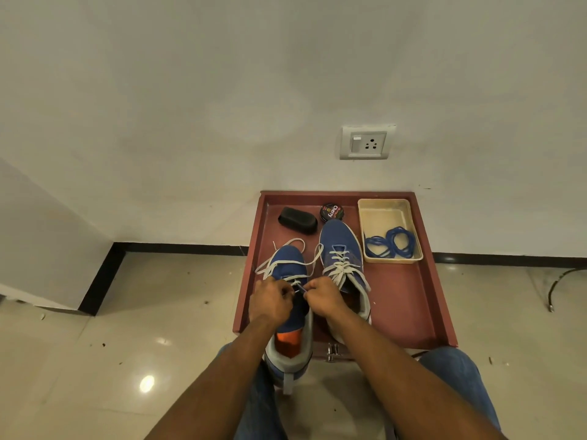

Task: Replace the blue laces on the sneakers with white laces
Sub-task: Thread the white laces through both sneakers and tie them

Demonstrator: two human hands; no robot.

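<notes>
While our left hand (270, 300) and right hand (324, 296) each pinch the flat white woven lace (287, 249), the blue knit sneaker (290, 262) lies beneath them.

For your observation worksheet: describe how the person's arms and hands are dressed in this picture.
Both forearms are bare, with no sleeves in view. The left hand and right hand wear no gloves, and no watch or rings can be seen. Blue jeans cover the legs below.

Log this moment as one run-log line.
left hand grips white lace | right hand grips same lace | near sneaker half laced | far sneaker laced | blue laces in tray
</notes>
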